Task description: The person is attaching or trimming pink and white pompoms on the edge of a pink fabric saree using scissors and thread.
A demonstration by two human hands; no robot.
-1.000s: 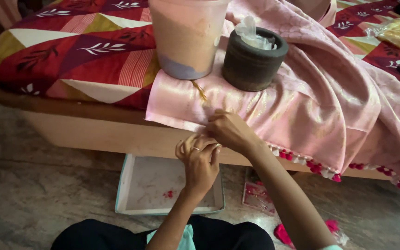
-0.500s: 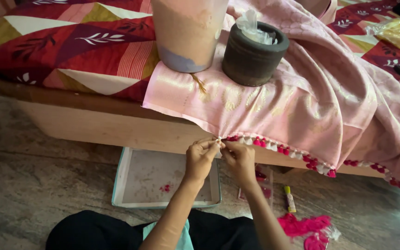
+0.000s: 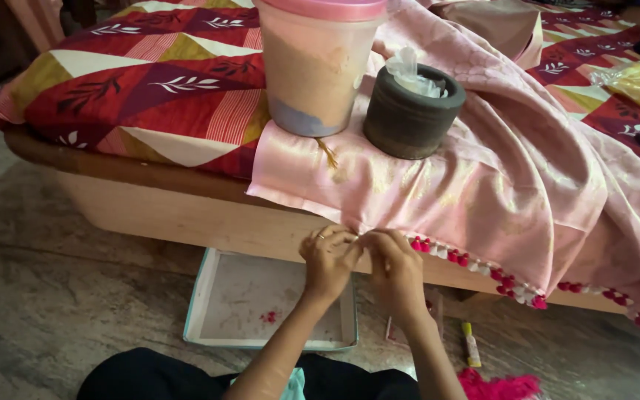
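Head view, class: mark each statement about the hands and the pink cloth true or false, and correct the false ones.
1. Both hands, the left hand and the right hand, meet at the hem of the pink cloth. True.
2. The pink-lidded tub stands on the floor. False: it stands on the cloth on the bed.
3. Red tassels line the hem. True.
4. The shallow tray lies on the bed. False: it lies on the floor.

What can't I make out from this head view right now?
- What the left hand and right hand pinch at the pink cloth's hem: fingers cover it, too small.
- Pink-lidded container: top cut off by frame edge.
- Dark round pot: contents hidden under white plastic.
- Pink tassel bundle: cut off at bottom edge.
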